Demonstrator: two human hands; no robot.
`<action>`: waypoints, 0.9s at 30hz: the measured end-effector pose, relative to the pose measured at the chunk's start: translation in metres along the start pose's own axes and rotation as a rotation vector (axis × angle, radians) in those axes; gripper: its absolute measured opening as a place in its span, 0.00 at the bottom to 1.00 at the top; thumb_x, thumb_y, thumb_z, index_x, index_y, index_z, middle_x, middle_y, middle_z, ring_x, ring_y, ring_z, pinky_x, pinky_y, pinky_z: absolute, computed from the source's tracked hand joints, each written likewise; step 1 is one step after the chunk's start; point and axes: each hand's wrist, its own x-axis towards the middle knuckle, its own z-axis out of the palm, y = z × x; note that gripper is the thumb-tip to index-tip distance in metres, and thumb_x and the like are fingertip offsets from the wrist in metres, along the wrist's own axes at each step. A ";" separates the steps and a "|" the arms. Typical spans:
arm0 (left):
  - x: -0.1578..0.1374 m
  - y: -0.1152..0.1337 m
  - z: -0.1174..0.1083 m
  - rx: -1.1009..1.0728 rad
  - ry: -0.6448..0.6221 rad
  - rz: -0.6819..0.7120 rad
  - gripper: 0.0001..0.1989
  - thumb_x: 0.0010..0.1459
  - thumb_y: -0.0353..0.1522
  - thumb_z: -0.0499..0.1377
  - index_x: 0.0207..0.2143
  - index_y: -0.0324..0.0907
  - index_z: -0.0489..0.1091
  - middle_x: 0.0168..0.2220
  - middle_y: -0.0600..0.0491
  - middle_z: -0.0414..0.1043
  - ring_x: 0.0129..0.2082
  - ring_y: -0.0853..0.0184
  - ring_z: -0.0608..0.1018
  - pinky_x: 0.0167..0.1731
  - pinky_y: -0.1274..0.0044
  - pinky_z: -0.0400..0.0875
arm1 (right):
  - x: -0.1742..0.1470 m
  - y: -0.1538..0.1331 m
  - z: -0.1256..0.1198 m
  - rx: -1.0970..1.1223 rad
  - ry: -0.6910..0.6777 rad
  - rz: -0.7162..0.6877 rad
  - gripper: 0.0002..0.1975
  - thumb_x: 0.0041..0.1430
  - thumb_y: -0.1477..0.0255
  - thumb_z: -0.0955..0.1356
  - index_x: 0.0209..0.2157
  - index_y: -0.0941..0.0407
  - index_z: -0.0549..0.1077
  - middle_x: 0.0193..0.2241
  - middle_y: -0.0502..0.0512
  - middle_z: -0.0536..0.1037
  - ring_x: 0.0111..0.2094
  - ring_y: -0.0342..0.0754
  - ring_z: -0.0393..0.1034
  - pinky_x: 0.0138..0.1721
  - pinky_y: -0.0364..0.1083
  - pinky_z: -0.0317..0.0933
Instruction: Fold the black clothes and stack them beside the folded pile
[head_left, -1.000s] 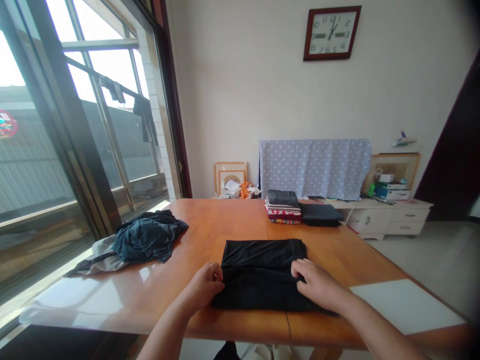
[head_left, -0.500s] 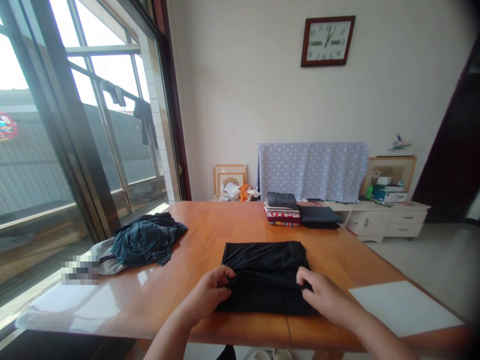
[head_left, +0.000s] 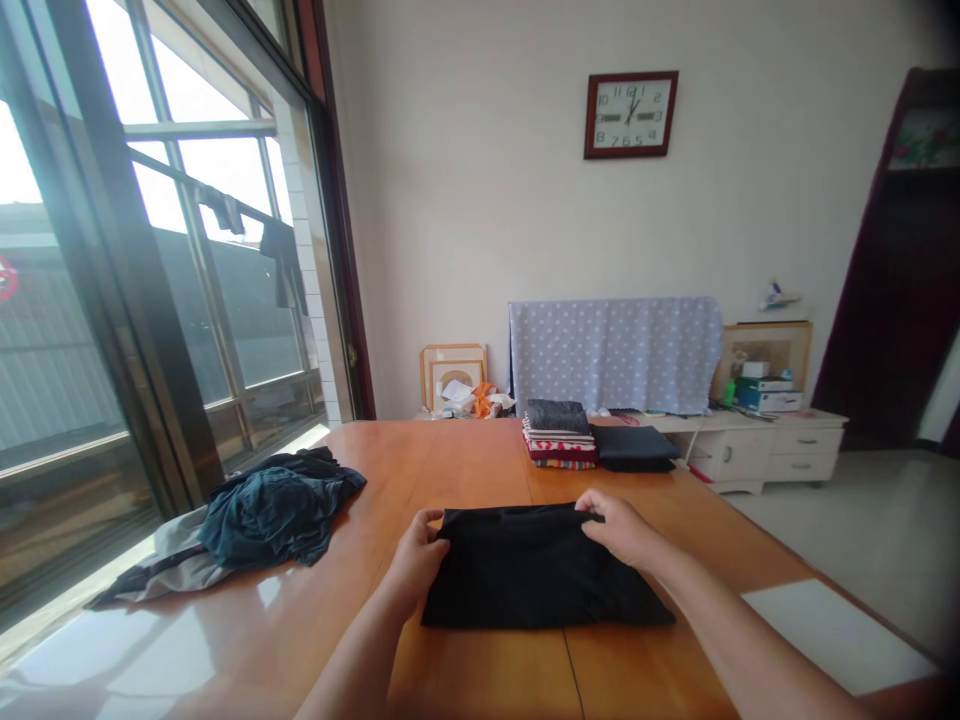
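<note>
A folded black garment [head_left: 540, 575] lies on the wooden table [head_left: 480, 665] in front of me; its exact kind does not show. My left hand [head_left: 421, 555] pinches its far left corner between thumb and fingers. Along the far edge, toward the right, my right hand [head_left: 611, 525] grips the cloth in the same way. Between the two hands the far edge runs nearly straight, and the near part spreads flat toward me, with its right corner reaching out under my right forearm.
At the left lies a rumpled heap of dark clothes [head_left: 277, 510]. A stack of folded clothes [head_left: 559, 435] stands at the far edge, beside a folded dark cloth [head_left: 634, 447]. A white sheet [head_left: 832, 630] lies at the right edge. Windows [head_left: 217, 250] line the left.
Both hands have moved away from me, from the garment's middle to its far edge, carrying cloth along. The garment now looks smoother and shorter front to back. The camera view has tilted up slightly.
</note>
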 end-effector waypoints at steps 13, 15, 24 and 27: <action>0.024 -0.024 0.006 0.293 0.086 0.220 0.28 0.49 0.24 0.55 0.53 0.45 0.73 0.44 0.53 0.79 0.39 0.66 0.80 0.43 0.75 0.73 | 0.014 0.045 0.011 0.208 0.077 0.143 0.25 0.46 0.74 0.65 0.49 0.55 0.70 0.41 0.56 0.79 0.41 0.51 0.75 0.45 0.48 0.66; 0.024 -0.027 0.007 0.355 0.114 0.250 0.28 0.50 0.24 0.54 0.53 0.46 0.74 0.48 0.52 0.79 0.46 0.63 0.80 0.49 0.72 0.72 | 0.016 0.050 0.013 0.156 0.142 0.159 0.26 0.46 0.73 0.65 0.50 0.55 0.70 0.41 0.56 0.79 0.42 0.51 0.75 0.47 0.48 0.66; 0.019 -0.030 0.006 0.507 0.139 0.259 0.29 0.49 0.23 0.57 0.54 0.49 0.74 0.52 0.53 0.78 0.55 0.61 0.77 0.55 0.71 0.70 | 0.013 0.069 0.014 0.088 0.245 0.212 0.27 0.47 0.73 0.66 0.53 0.55 0.69 0.44 0.58 0.78 0.45 0.52 0.74 0.49 0.48 0.64; 0.023 -0.032 0.006 0.431 0.159 0.189 0.25 0.51 0.27 0.59 0.53 0.47 0.74 0.47 0.51 0.80 0.49 0.59 0.80 0.48 0.72 0.73 | 0.011 0.062 0.013 0.101 0.259 0.224 0.27 0.48 0.73 0.66 0.53 0.55 0.68 0.44 0.58 0.78 0.45 0.51 0.74 0.49 0.47 0.65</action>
